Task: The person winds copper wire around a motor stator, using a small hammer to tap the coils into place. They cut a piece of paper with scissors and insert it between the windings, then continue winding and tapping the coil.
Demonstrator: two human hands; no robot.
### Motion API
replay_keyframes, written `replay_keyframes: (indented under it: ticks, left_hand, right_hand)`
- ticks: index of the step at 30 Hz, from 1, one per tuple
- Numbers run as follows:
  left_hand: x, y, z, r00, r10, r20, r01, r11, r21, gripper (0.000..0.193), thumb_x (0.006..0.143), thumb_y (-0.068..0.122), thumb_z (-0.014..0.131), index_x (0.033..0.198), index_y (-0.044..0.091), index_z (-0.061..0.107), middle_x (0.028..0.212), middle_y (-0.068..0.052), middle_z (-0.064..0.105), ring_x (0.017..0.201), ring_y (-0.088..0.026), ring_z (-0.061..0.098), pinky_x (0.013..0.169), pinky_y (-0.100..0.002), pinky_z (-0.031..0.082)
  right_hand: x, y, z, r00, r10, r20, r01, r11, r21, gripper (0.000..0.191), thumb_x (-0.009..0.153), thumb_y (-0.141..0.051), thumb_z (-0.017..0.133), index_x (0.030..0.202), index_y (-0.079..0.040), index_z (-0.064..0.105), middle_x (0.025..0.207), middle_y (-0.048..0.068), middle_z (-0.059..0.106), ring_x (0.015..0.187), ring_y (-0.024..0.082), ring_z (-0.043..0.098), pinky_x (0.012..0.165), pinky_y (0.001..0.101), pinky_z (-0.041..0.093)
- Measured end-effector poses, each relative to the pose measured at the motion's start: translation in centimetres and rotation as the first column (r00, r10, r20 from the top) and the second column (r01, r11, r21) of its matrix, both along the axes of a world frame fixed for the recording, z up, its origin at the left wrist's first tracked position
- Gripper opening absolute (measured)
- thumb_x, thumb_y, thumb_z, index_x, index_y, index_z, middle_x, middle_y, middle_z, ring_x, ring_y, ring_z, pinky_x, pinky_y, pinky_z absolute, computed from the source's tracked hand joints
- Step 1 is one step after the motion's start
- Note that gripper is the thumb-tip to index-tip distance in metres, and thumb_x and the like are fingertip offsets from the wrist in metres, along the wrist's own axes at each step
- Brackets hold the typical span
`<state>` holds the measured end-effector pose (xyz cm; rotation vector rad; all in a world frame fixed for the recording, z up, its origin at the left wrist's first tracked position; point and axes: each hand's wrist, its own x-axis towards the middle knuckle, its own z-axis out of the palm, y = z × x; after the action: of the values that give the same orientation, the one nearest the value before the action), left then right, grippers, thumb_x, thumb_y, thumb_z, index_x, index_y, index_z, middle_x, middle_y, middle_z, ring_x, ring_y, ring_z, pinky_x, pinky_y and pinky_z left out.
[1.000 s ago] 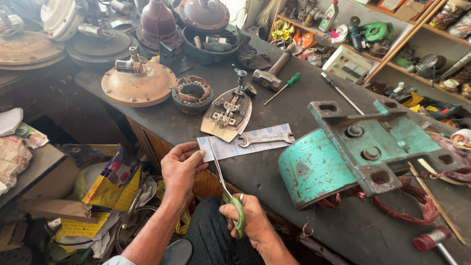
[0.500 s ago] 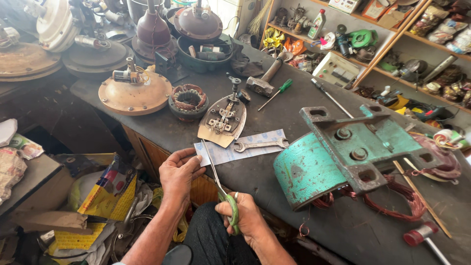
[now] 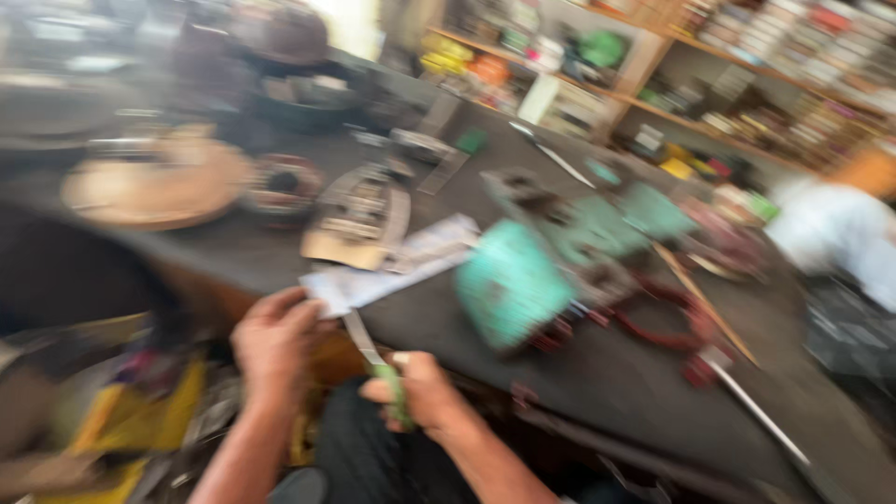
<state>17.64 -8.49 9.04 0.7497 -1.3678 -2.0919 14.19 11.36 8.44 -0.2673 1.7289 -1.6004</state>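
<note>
The picture is heavily blurred by motion. My left hand [image 3: 275, 341] grips the near end of a pale strip of paper [image 3: 392, 266] that lies over the front edge of the dark workbench [image 3: 607, 392]. My right hand [image 3: 420, 392] holds green-handled scissors [image 3: 378, 359], their blades pointing up toward the strip beside my left hand. Whether the blades are touching the paper cannot be made out.
A teal metal machine part [image 3: 523, 275] sits right of the paper. A flat metal plate [image 3: 359, 219], a round coil [image 3: 285, 182] and a tan disc [image 3: 154, 187] lie behind. Shelves of parts [image 3: 728, 84] line the back. Yellow clutter [image 3: 140, 411] sits below left.
The camera has swung right and the picture has smeared. Both hands keep their hold on the paper strip and scissors, now appearing further left in view.
</note>
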Motion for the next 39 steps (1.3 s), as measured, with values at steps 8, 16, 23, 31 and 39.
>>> replay_keyframes:
  ticks: [8, 16, 23, 31, 39]
  left_hand:
    - [-0.2, -0.9, -3.7, 0.97, -0.105, -0.221, 0.124, 0.99, 0.071, 0.037, 0.103, 0.005, 0.061, 0.135, -0.012, 0.053, 0.115, -0.023, 0.066, 0.102, -0.029, 0.073, 0.091, -0.039, 0.061]
    - [-1.3, -5.0, -10.6, 0.951, -0.303, -0.057, 0.18, 0.695, -0.696, 0.023, 0.108, -0.004, 0.05, 0.12, -0.022, 0.055, 0.119, -0.034, 0.062, 0.107, -0.042, 0.069, 0.095, -0.05, 0.06]
    - [-5.0, -9.8, -13.3, 0.969, -0.247, 0.015, 0.204, 0.762, -0.615, 0.02, 0.106, 0.002, 0.054, 0.118, -0.014, 0.057, 0.11, -0.025, 0.065, 0.103, -0.035, 0.069, 0.09, -0.044, 0.058]
    - [-6.5, -9.2, -7.0, 0.99, -0.052, 0.133, 0.13, 0.711, -0.691, 0.014, 0.093, 0.005, 0.067, 0.106, 0.0, 0.066, 0.104, -0.014, 0.069, 0.093, -0.025, 0.07, 0.08, -0.035, 0.058]
    - [2.3, 5.5, 4.8, 0.952, -0.094, -0.293, -0.222, 0.447, -0.867, 0.015, 0.081, 0.008, 0.08, 0.094, 0.014, 0.076, 0.097, -0.004, 0.074, 0.083, -0.015, 0.071, 0.07, -0.026, 0.058]
  right_hand:
    - [-0.9, -0.5, -4.4, 0.998, -0.03, -0.054, 0.028, 0.999, -0.045, 0.033, 0.078, -0.021, 0.084, 0.092, 0.004, 0.068, 0.067, 0.006, 0.065, 0.05, 0.012, 0.059, 0.041, 0.028, 0.051]
    - [-0.4, -2.0, -5.8, 0.985, -0.082, -0.154, 0.068, 0.994, -0.09, 0.036, 0.083, -0.027, 0.084, 0.085, 0.005, 0.068, 0.065, 0.006, 0.064, 0.048, 0.01, 0.057, 0.04, 0.0258, 0.045]
    - [0.1, -0.3, -0.7, 0.95, 0.145, -0.277, -0.089, 0.975, 0.206, 0.039, 0.084, -0.035, 0.076, 0.091, 0.003, 0.073, 0.069, 0.013, 0.072, 0.056, 0.019, 0.068, 0.057, 0.0348, 0.054]
    - [8.5, 25.1, 9.9, 0.807, -0.039, -0.589, 0.215, 0.949, 0.231, 0.06, 0.063, -0.033, 0.094, 0.114, -0.008, 0.075, 0.103, 0.005, 0.08, 0.095, 0.015, 0.078, 0.084, 0.031, 0.064]
    - [-2.4, 52.6, 11.7, 0.689, -0.172, -0.704, 0.717, 0.022, 0.697, 0.051, 0.07, -0.044, 0.09, 0.102, -0.006, 0.08, 0.089, 0.019, 0.074, 0.079, 0.03, 0.071, 0.073, 0.0463, 0.056]
